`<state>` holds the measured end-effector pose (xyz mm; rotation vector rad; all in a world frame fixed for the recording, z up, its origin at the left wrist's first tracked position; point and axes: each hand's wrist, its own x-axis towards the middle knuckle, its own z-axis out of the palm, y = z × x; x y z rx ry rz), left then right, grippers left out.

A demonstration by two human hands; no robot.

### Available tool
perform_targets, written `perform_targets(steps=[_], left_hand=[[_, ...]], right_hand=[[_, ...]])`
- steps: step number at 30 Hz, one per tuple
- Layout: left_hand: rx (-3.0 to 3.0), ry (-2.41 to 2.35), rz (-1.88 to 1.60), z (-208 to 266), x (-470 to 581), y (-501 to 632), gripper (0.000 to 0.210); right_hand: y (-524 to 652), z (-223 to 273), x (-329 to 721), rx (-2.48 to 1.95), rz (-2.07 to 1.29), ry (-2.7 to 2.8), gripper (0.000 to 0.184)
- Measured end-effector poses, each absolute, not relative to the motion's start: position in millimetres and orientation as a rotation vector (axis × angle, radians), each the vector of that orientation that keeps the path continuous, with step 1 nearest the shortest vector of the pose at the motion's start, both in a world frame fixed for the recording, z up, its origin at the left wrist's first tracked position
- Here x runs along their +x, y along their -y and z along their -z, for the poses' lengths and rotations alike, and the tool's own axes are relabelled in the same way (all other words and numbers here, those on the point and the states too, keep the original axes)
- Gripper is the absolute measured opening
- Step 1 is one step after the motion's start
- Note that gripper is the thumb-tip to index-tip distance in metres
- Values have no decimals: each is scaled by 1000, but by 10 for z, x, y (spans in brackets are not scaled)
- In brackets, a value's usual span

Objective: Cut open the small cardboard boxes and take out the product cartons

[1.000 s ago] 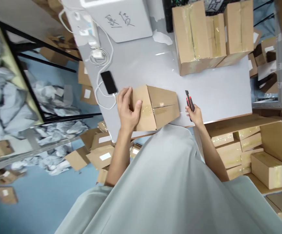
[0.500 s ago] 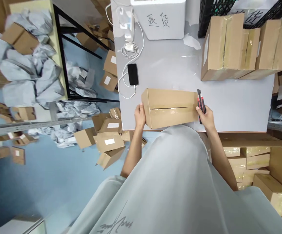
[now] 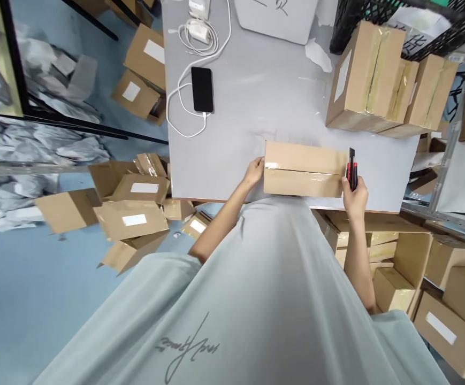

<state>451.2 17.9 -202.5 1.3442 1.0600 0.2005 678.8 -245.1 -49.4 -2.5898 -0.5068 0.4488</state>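
Note:
A long cardboard box point(image 3: 302, 170), with clear tape along its top seam, is at the near edge of the grey table point(image 3: 248, 107). My left hand point(image 3: 253, 172) holds the box by its left end, the fingers partly hidden behind it. In my right hand point(image 3: 355, 197) is a red and black box cutter point(image 3: 351, 170), its dark tip pointing away from me. The thumb of that hand is at the right end of the box. Whether the blade is out I cannot tell.
A black phone point(image 3: 202, 90) on a white cable lies at the table's left. Taped boxes point(image 3: 372, 80) stand at the right beside a black crate point(image 3: 340, 27). A white foam bin point(image 3: 276, 21) is at the back. Opened cartons point(image 3: 131, 214) are heaped on the floor at left.
The box has been turned so that it lies straighter and has moved to the right in view. Both hands moved along with it, the cutter still in the right. The camera view has shifted.

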Motion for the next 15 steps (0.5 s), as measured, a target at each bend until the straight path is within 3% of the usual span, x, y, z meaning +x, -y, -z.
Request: perform_targets(steps=[4,8,15], left_hand=[[1374,-949,-258,1753,4205,-299,57],[1538,-725,-275,1447,4036,-273,80],[1714,-634,-183,1434,4064,-211,75]], right_hand=[[2315,329,6570,-2603,-337,766,61],[2041,153,6394,-2582,-580,1140,56],[1435,-120,6113,-2513,-847,1829,44]])
